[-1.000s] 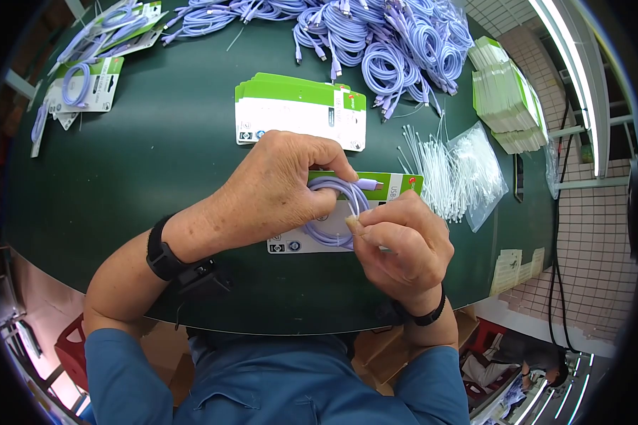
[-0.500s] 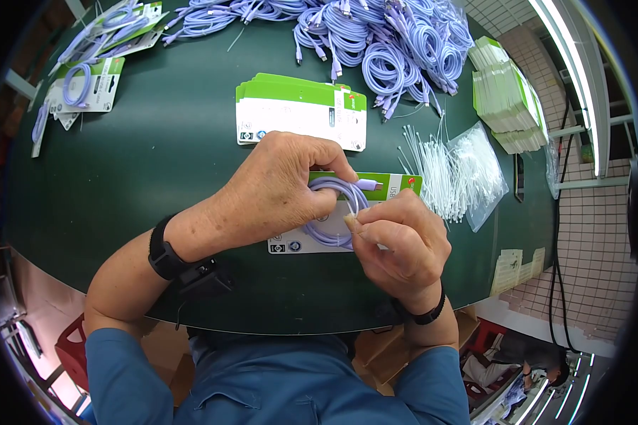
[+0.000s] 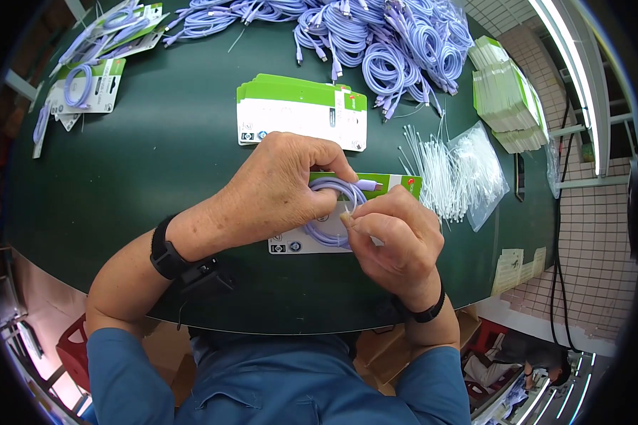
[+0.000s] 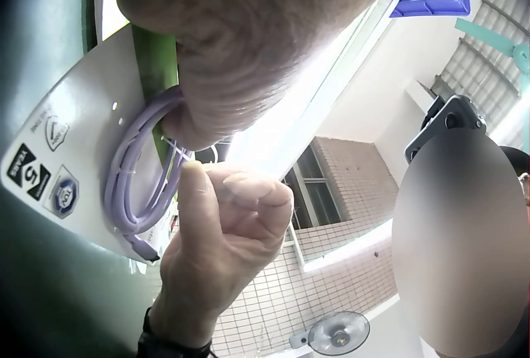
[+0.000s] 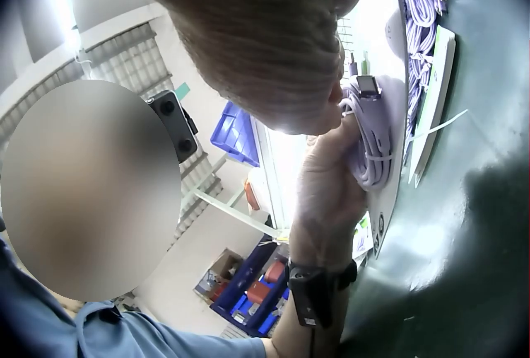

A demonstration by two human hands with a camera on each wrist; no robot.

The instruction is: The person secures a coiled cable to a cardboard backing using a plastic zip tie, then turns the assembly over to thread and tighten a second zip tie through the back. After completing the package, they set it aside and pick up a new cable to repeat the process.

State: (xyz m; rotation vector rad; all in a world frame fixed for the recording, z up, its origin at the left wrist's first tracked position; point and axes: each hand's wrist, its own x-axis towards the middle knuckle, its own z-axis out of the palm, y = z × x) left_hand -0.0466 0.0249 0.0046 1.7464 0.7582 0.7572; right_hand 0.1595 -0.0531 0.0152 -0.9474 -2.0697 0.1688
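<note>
A coiled lilac cable lies against a green and white card in the head view. My left hand grips the coil's upper left, thumb and forefinger curled round it near the plug. At the coil's right side my right hand pinches a thin white tie between thumb and forefinger. The left wrist view shows the coil on the card, the right hand beside it. In the right wrist view a white tie sticks out past the card's edge.
Stacked cards lie beyond the hands. A heap of lilac cables is at the back, and more carded cables at the left. White ties, a plastic bag and a card pile are at the right.
My right hand has moved slightly to the left and up, with its pinching fingertips closer to the middle of the coil. My left hand has stayed nearly still.
</note>
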